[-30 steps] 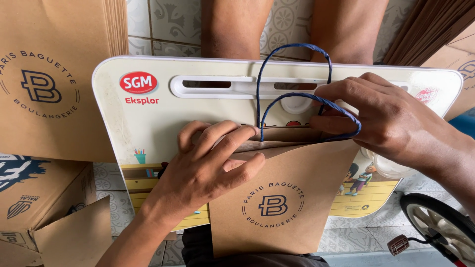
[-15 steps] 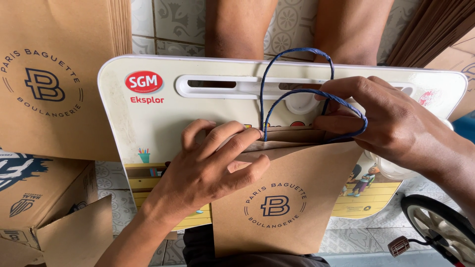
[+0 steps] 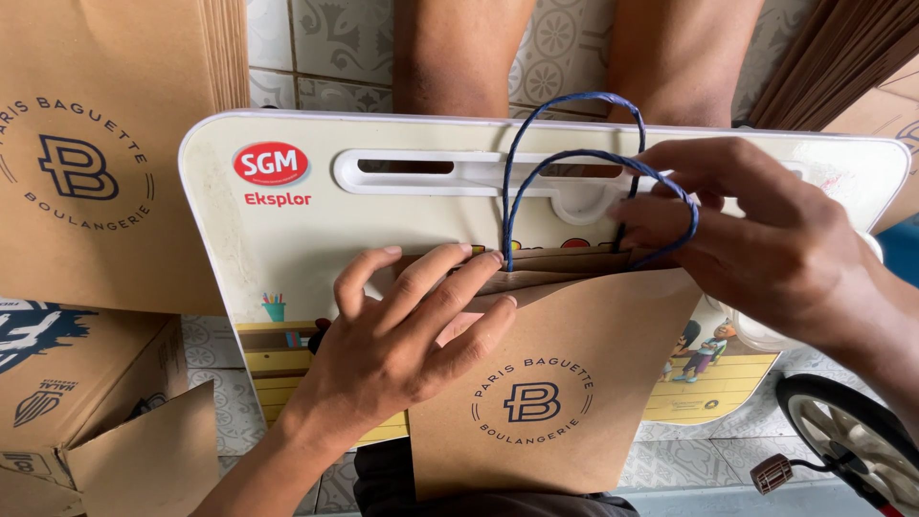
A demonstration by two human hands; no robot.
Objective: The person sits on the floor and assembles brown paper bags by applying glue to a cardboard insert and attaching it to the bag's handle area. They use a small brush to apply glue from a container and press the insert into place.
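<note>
Patterned grey floor tiles (image 3: pixel 325 38) were seen beneath a cream lap desk (image 3: pixel 287 239) with rounded corners and a slotted carrying handle, which served as the work surface. Little free room was left around it: a stack of flat brown paper bags (image 3: pixel 105 153) was pressed against its left edge, an open cardboard box (image 3: pixel 96 402) lay below that stack, more brown sheets (image 3: pixel 842 67) were fanned at the upper right, and a small wheel (image 3: pixel 852 436) stood near the lower right corner. Two bare legs (image 3: pixel 459 53) were seen beyond the far edge.

A brown paper bag (image 3: pixel 555 383) with a dark round emblem was laid flat on the desk, its bottom overhanging the near edge and its mouth turned away. The left hand (image 3: pixel 402 345) was spread flat on the bag's upper left part, pressing it down, nothing being gripped. The right hand (image 3: pixel 766 249) was closed around the dark blue twisted cord handles (image 3: pixel 574 163), which were looped up over the desk's slot.
</note>
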